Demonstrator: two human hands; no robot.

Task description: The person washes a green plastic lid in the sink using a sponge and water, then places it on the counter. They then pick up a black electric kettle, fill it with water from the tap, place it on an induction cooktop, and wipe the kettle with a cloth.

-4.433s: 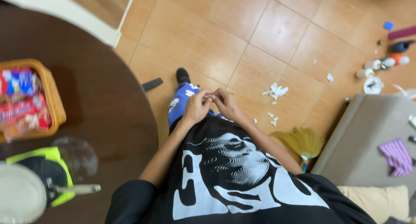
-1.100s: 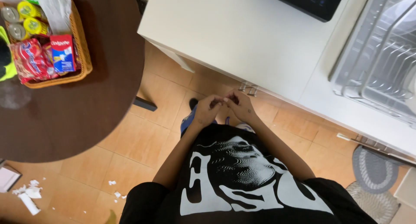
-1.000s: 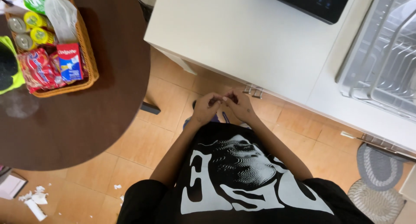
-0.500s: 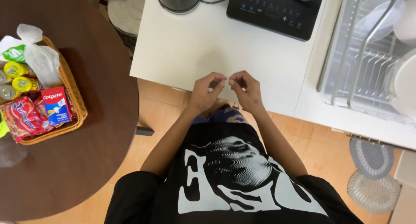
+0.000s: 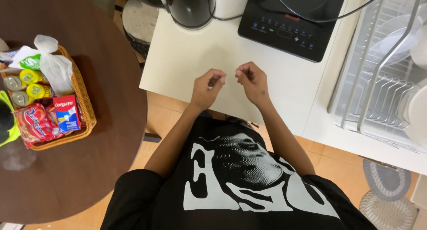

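A round dark brown table [image 5: 66, 167] fills the left side of the view, and a white bench [image 5: 195, 56] runs across the top and right. On the bench's right end sits a metal dish rack [image 5: 382, 83] holding pale dishes. A black induction cooktop [image 5: 289, 25] lies at the bench's far edge, with a dark kettle [image 5: 189, 7] just to its left. On the table, a woven basket [image 5: 84, 110] holds snack packets, small cans and a crumpled plastic bag. Tan floor tiles [image 5: 164, 119] show between table and bench.

The person, in a black printed shirt, holds both hands over a bare part of the bench, in front of the cooktop. The left hand [image 5: 207, 88] is curled nearly closed, its fingertips pinching a tiny pale scrap [image 5: 210, 85] that is too small to identify. The right hand [image 5: 252, 82] is loosely curled just beside it, apart from it; whether it holds anything cannot be told.
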